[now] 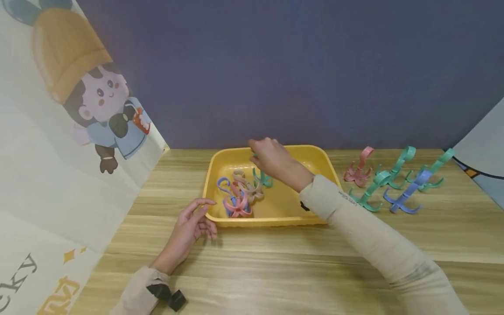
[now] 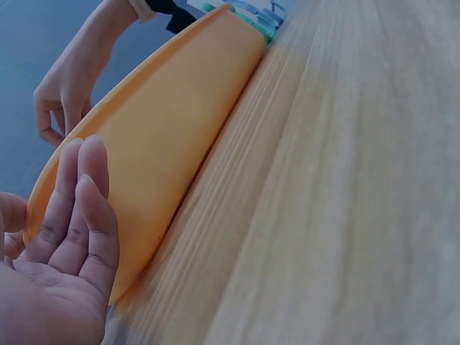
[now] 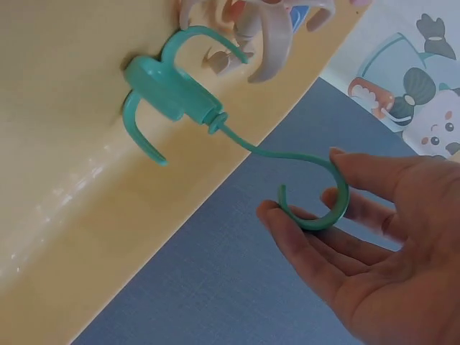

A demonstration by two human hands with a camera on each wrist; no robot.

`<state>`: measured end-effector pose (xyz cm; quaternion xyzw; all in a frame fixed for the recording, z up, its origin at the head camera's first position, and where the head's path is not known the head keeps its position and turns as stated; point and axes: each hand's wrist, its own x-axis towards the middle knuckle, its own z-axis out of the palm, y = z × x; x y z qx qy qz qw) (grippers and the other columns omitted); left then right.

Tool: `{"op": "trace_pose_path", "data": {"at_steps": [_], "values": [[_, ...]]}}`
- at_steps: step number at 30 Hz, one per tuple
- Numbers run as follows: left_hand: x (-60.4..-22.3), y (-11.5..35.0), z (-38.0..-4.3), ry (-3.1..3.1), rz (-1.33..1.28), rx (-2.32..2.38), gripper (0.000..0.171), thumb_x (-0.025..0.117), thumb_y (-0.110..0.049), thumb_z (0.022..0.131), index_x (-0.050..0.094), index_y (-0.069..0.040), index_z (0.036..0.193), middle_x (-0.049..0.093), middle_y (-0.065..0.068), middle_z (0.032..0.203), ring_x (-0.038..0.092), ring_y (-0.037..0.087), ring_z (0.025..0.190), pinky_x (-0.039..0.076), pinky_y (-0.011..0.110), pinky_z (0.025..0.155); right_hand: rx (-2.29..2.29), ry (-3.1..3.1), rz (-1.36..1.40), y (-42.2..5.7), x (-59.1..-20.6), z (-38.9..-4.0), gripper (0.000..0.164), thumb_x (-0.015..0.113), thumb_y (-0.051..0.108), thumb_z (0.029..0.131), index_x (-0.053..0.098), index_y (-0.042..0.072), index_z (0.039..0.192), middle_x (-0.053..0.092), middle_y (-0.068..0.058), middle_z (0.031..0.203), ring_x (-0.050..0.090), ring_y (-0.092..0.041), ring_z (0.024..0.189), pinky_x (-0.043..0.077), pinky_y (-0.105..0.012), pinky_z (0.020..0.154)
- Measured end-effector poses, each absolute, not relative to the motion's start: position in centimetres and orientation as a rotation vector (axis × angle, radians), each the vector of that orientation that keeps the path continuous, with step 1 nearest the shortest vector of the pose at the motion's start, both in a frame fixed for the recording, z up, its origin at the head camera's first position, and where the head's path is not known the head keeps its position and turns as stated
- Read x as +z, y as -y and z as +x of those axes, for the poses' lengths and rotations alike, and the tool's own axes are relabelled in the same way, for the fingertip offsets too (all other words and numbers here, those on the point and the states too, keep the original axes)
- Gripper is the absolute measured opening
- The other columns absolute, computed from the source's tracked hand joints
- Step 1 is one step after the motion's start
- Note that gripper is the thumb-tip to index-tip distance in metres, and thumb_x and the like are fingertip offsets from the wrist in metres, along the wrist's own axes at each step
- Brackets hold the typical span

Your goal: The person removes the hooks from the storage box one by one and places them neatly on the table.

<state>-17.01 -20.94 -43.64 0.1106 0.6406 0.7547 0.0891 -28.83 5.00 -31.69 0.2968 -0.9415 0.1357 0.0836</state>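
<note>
In the head view, my right hand is over the back of the yellow tray. It holds a green multi-prong hanging hook by the curved top; the right wrist view shows thumb and fingers about the curl of this green hook, its prongs down by the tray floor. My left hand is at the tray's front left corner, fingers loosely extended along the outer wall, as the left wrist view also shows. Beside the green hook in the tray lie a beige hook, a pink hook and a blue hook.
Right of the tray, several hooks stand on the wooden table: a pink one, a blue one and green ones, such as the front green hook. A dark blue panel rises behind the tray. A wall with cartoon pictures borders the left.
</note>
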Motion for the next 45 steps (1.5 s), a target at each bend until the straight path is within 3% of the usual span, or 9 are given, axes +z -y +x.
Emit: {"op": "trace_pose_path", "data": {"at_steps": [5, 9, 12, 17, 20, 29, 40, 42, 45], "values": [[-43.7, 20.9, -17.1, -1.901, 0.334, 2.245, 0.04, 0.045, -0.029, 0.108, 0.045, 0.005, 0.129, 0.068, 0.009, 0.071, 0.067, 0.021, 0.06, 0.054, 0.03, 0.053, 0.434, 2.796, 0.877, -5.6, -31.9, -29.1, 0.017, 0.068, 0.013, 0.095, 0.063, 0.002, 0.107, 0.069, -0.013, 0.096, 0.068, -0.021, 0.073, 0.058, -0.032, 0.066], [-43.8, 20.9, -17.1, -1.902, 0.342, 2.244, 0.038, 0.044, -0.029, 0.108, 0.046, 0.004, 0.128, 0.068, 0.009, 0.071, 0.067, 0.021, 0.06, 0.054, 0.03, 0.053, 0.523, 2.769, 0.829, -6.0, -32.2, -29.1, 0.028, 0.072, 0.017, 0.093, 0.062, 0.001, 0.114, 0.068, -0.015, 0.104, 0.068, -0.024, 0.083, 0.059, -0.033, 0.072], [-43.8, 20.9, -17.1, -1.902, 0.341, 2.243, 0.035, 0.044, -0.028, 0.108, 0.049, 0.001, 0.127, 0.068, 0.009, 0.071, 0.067, 0.021, 0.06, 0.055, 0.03, 0.053, 0.623, 2.764, 0.826, -6.2, -32.4, -28.6, 0.034, 0.073, 0.019, 0.093, 0.062, -0.001, 0.117, 0.068, -0.015, 0.104, 0.066, -0.019, 0.075, 0.058, -0.029, 0.067], [-43.8, 21.0, -17.1, -1.903, 0.346, 2.247, 0.035, 0.044, -0.028, 0.108, 0.048, 0.001, 0.127, 0.068, 0.009, 0.071, 0.067, 0.02, 0.06, 0.055, 0.031, 0.052, 0.583, 2.749, 0.834, -6.4, -32.2, -28.1, 0.02, 0.071, 0.016, 0.094, 0.065, -0.002, 0.101, 0.065, -0.01, 0.078, 0.055, -0.013, 0.051, 0.047, -0.025, 0.049], [-43.8, 21.0, -17.1, -1.902, 0.343, 2.25, 0.037, 0.043, -0.028, 0.108, 0.047, 0.004, 0.127, 0.068, 0.009, 0.071, 0.066, 0.02, 0.06, 0.055, 0.031, 0.052, 0.564, 2.761, 0.816, -6.8, -32.1, -28.1, 0.016, 0.071, 0.015, 0.094, 0.065, 0.0, 0.096, 0.061, -0.006, 0.072, 0.052, -0.012, 0.049, 0.044, -0.025, 0.048], [-43.9, 20.9, -17.1, -1.897, 0.335, 2.248, 0.039, 0.044, -0.029, 0.108, 0.046, 0.004, 0.129, 0.068, 0.008, 0.07, 0.066, 0.02, 0.06, 0.055, 0.031, 0.053, 0.617, 2.737, 0.814, -8.6, -31.6, -27.3, 0.041, 0.069, 0.015, 0.095, 0.057, -0.006, 0.128, 0.07, -0.012, 0.084, 0.057, -0.011, 0.048, 0.05, -0.025, 0.048], [-43.7, 21.2, -17.0, -1.883, 0.381, 2.265, 0.043, 0.046, -0.023, 0.107, 0.045, 0.004, 0.141, 0.071, 0.009, 0.074, 0.07, 0.02, 0.064, 0.06, 0.035, 0.058, 0.659, 2.669, 0.827, -10.7, -30.3, -25.4, 0.036, 0.066, 0.019, 0.098, 0.055, 0.001, 0.126, 0.067, -0.006, 0.083, 0.051, -0.014, 0.053, 0.042, -0.029, 0.051], [-43.7, 21.1, -17.0, -1.87, 0.389, 2.271, 0.042, 0.048, -0.021, 0.107, 0.046, 0.004, 0.14, 0.071, 0.009, 0.074, 0.071, 0.021, 0.064, 0.059, 0.034, 0.059, 0.656, 2.659, 0.821, -11.2, -30.3, -24.9, 0.035, 0.067, 0.019, 0.097, 0.055, 0.002, 0.126, 0.07, -0.008, 0.088, 0.053, -0.014, 0.054, 0.044, -0.031, 0.052], [-43.7, 21.1, -17.0, -1.853, 0.406, 2.274, 0.039, 0.049, -0.018, 0.106, 0.048, 0.004, 0.138, 0.071, 0.009, 0.075, 0.071, 0.021, 0.065, 0.059, 0.032, 0.059, 0.666, 2.641, 0.808, -12.0, -30.3, -24.2, 0.035, 0.068, 0.02, 0.096, 0.056, 0.003, 0.125, 0.072, -0.01, 0.097, 0.065, -0.018, 0.068, 0.054, -0.033, 0.06]]}}
